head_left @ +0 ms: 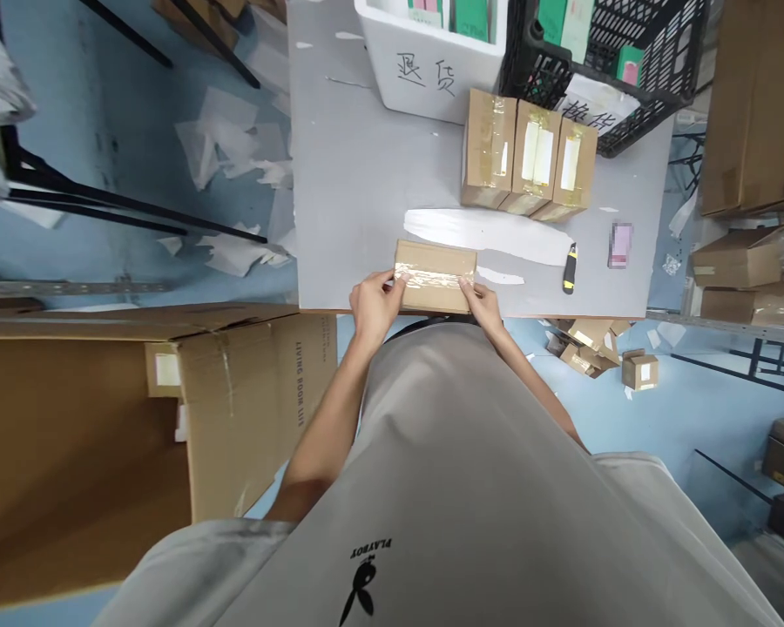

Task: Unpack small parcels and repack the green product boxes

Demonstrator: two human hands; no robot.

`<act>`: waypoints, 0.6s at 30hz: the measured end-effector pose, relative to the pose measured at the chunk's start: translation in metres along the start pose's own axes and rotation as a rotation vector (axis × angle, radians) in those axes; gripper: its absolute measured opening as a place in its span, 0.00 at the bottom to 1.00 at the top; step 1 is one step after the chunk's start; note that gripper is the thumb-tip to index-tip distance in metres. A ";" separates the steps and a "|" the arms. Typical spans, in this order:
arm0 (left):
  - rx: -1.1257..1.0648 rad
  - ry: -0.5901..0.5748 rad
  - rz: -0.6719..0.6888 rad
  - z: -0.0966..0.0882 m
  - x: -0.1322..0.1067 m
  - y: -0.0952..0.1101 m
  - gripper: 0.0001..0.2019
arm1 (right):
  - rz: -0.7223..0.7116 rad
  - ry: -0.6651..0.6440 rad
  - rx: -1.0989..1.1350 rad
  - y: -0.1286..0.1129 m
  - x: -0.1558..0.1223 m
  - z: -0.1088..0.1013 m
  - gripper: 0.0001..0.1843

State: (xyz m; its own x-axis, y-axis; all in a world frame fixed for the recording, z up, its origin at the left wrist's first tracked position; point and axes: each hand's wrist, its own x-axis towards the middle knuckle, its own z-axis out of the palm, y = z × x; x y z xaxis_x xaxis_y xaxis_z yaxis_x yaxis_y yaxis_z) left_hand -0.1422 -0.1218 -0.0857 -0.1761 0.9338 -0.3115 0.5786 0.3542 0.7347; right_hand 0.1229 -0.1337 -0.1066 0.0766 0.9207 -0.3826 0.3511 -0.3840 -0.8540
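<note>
A small brown cardboard box (435,266) with clear tape along its near edge lies at the front edge of the grey table (359,174). My left hand (374,302) grips its left end, fingers curled round the corner. My right hand (482,303) holds its right end, thumb pressed on the tape. Both forearms come up past my grey shirt.
Three taped cardboard boxes (526,157) stand in a row behind it. A yellow-and-black utility knife (570,267) and a pink item (620,245) lie to the right. A white bin (431,52) and a black crate (601,52) sit at the back. A large carton (137,435) stands on the left.
</note>
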 end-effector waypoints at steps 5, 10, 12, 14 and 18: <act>-0.083 0.003 -0.031 0.001 0.011 -0.016 0.26 | -0.010 -0.003 -0.059 0.001 0.002 0.007 0.48; -0.422 -0.064 -0.159 0.020 0.023 -0.035 0.32 | 0.082 -0.003 0.045 0.011 0.004 -0.010 0.48; -0.495 -0.079 -0.252 0.031 0.030 -0.043 0.32 | 0.127 0.000 0.124 0.018 0.002 -0.023 0.49; -0.475 -0.087 -0.329 0.042 0.036 -0.050 0.29 | 0.160 0.035 0.169 0.025 -0.001 -0.040 0.51; -0.454 -0.177 -0.357 0.060 0.043 -0.050 0.26 | 0.124 0.317 0.017 0.028 -0.010 -0.074 0.56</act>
State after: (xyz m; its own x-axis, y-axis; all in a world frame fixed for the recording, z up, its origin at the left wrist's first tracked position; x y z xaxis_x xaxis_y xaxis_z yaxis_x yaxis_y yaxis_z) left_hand -0.1306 -0.1021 -0.1719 -0.1390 0.7446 -0.6529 0.1040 0.6666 0.7381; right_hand 0.2012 -0.1486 -0.1010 0.4047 0.8416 -0.3577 0.3052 -0.4930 -0.8147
